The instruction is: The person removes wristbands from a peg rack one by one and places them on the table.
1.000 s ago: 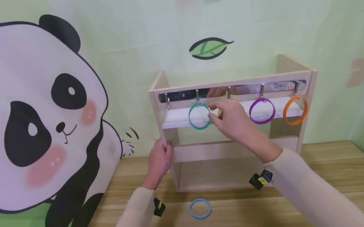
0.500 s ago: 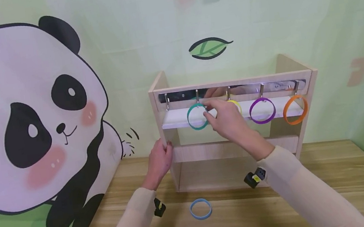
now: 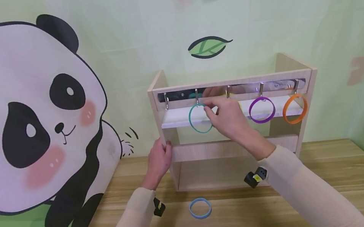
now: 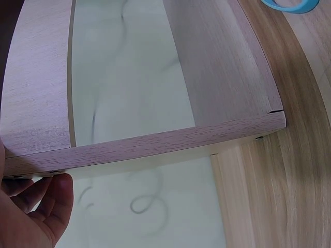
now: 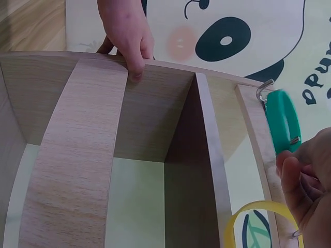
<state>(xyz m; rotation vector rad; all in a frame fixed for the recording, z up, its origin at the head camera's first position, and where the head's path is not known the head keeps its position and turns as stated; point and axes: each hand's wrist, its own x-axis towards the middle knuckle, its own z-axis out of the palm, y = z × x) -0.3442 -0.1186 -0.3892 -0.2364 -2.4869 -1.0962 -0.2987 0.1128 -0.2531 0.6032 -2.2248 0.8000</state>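
Observation:
My right hand [image 3: 229,117] pinches a teal silicone wristband [image 5: 279,124] by its edge at the second hook from the left. In the right wrist view the hook's tip shows inside the band's loop. My left hand [image 3: 159,158] grips the left side panel of a small wooden shelf [image 3: 235,148], its thumb on the inner side. A yellow wristband [image 5: 264,205] hangs from the middle hook, mostly hidden behind my right hand in the head view. Farther right hang a purple wristband [image 3: 263,121] and an orange wristband [image 3: 296,121].
A light blue wristband [image 3: 201,217] lies on the wood-grain table [image 3: 237,217] in front of the shelf. The leftmost hook [image 3: 166,102] on the metal rail bears no band. Behind stands a pale green backdrop with a panda drawing [image 3: 28,129].
My right hand has shifted slightly left with the teal wristband. The band's lower edge now sits a little lower and its rim looks thinner. My left hand keeps its place on the panel.

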